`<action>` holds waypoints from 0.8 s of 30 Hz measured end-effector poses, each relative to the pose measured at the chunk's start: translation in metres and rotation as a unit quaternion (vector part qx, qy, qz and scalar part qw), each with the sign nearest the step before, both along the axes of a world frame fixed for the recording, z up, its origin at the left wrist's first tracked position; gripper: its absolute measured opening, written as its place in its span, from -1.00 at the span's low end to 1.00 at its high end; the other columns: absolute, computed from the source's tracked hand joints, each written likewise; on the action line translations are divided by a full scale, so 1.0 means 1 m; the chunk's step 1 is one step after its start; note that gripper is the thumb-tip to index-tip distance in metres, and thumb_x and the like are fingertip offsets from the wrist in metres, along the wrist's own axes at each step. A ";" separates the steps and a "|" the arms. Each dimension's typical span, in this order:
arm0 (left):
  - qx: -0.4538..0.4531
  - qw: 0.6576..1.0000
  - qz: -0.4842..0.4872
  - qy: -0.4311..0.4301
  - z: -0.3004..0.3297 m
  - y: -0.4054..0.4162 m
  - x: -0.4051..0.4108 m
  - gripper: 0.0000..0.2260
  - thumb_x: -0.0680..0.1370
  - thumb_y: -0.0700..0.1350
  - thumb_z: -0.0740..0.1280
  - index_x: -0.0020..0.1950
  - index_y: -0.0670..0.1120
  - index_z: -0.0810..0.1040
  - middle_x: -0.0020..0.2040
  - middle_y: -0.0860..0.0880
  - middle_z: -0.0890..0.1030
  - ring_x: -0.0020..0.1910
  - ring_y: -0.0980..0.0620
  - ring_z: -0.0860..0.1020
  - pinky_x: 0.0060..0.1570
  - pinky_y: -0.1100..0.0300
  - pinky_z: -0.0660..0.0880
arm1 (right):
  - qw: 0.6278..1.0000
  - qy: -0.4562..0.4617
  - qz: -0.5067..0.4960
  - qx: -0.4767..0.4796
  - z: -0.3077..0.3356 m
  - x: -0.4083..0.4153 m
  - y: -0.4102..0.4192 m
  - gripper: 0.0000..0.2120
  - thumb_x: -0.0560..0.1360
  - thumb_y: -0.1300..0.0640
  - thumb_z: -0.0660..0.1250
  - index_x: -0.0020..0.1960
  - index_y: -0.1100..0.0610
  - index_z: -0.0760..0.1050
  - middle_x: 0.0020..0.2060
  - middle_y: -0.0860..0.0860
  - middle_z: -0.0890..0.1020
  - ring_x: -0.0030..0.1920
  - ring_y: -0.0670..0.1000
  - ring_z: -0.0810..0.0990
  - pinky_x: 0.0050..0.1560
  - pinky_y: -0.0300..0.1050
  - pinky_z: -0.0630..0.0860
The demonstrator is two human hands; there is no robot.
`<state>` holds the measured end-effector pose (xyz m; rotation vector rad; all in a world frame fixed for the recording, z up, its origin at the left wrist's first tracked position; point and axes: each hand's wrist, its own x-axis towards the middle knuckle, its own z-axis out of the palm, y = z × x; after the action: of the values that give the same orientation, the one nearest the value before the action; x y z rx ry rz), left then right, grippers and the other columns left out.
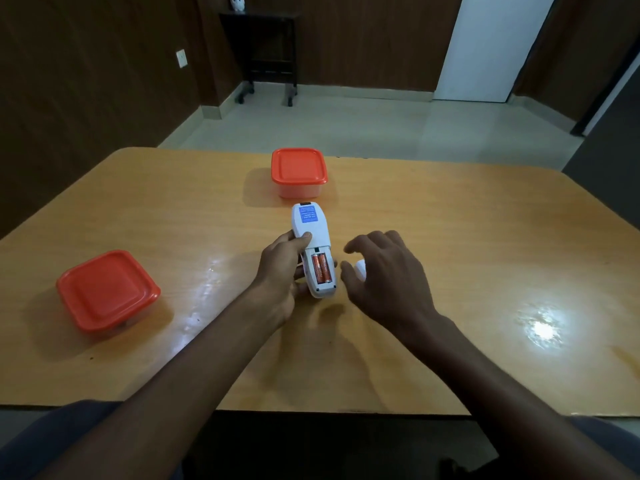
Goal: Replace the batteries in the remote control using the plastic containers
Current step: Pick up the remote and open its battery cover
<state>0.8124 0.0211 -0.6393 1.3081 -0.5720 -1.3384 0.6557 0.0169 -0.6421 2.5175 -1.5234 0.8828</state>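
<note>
My left hand (282, 271) grips a white remote control (313, 233), held back side up just above the table. Its battery bay is uncovered and holds two orange batteries (321, 268) side by side. My right hand (384, 271) hovers just right of the remote with spread fingers; a small white piece (361, 269), probably the battery cover, shows under its thumb, and I cannot tell whether the hand touches it. Two closed plastic containers with orange lids stand on the table: one (298, 169) beyond the remote, one (105, 289) at the left.
The wooden table (485, 237) has a bright light glare at the right. Beyond it are a tiled floor, a dark wheeled stand (263, 46) against the back wall and a white door (485, 46).
</note>
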 end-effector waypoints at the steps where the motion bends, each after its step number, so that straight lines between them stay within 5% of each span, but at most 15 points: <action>1: -0.001 1.000 -0.004 -0.007 0.001 0.000 0.000 -0.71 0.65 -0.07 0.26 0.37 0.06 0.51 0.14 -0.09 0.69 0.06 -0.13 0.68 0.05 -0.12 0.63 | 0.999 -0.017 0.039 -0.005 0.001 0.003 0.004 -0.79 0.50 0.05 0.40 0.09 0.11 0.61 -0.04 0.02 0.66 -0.05 0.03 0.55 -0.25 -0.14 0.46; 4: -0.018 0.999 -0.024 -0.042 0.004 0.003 -0.001 -0.67 0.65 -0.06 0.27 0.41 0.11 0.49 0.15 -0.07 0.68 0.13 -0.17 0.64 0.09 -0.18 0.61 | 0.994 -0.048 0.101 0.015 0.000 0.009 0.011 -0.82 0.50 0.07 0.33 0.03 0.11 0.61 -0.12 0.02 0.59 -0.16 0.02 0.53 -0.35 -0.10 0.46; 8: -0.033 0.996 -0.048 -0.070 0.007 0.006 0.000 -0.67 0.63 -0.07 0.32 0.39 0.17 0.50 0.12 -0.06 0.70 0.04 -0.16 0.67 -0.09 -0.14 0.65 | 0.991 -0.072 0.101 0.040 -0.001 0.006 0.007 -0.84 0.52 0.06 0.34 0.05 0.08 0.62 -0.09 0.00 0.55 -0.22 0.00 0.55 -0.37 -0.05 0.53; 12: -0.037 0.993 -0.062 -0.091 0.009 0.011 0.000 -0.63 0.62 -0.07 0.35 0.42 0.15 0.48 0.18 -0.06 0.67 0.09 -0.18 0.67 0.01 -0.28 0.62 | 0.989 -0.091 0.111 0.044 0.002 0.003 0.005 -0.90 0.52 0.10 0.38 0.01 0.08 0.60 -0.11 -0.02 0.54 -0.26 -0.02 0.55 -0.37 -0.05 0.53; 20: -0.065 0.984 -0.047 -0.161 0.008 0.015 0.004 -0.59 0.63 -0.08 0.35 0.46 0.16 0.44 0.01 0.14 0.67 -0.05 0.01 0.68 -0.05 -0.18 0.66 | 0.980 -0.084 0.157 0.093 -0.002 0.004 0.004 -0.87 0.55 0.05 0.33 0.08 0.03 0.52 -0.12 -0.09 0.55 -0.29 -0.06 0.55 -0.29 0.01 0.57; 24: -0.070 0.978 -0.061 -0.185 0.006 0.018 0.002 -0.58 0.63 -0.09 0.34 0.48 0.14 0.44 0.01 0.02 0.71 -0.04 -0.01 0.68 -0.07 -0.16 0.67 | 0.976 -0.080 0.173 0.106 0.000 0.006 0.002 -0.87 0.57 0.08 0.32 0.06 0.11 0.49 -0.09 -0.03 0.58 -0.22 -0.04 0.55 -0.25 0.00 0.58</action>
<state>0.8142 0.0386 -0.6336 1.4322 -0.9995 -1.1320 0.6612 0.0187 -0.6426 2.9966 -1.2988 1.0354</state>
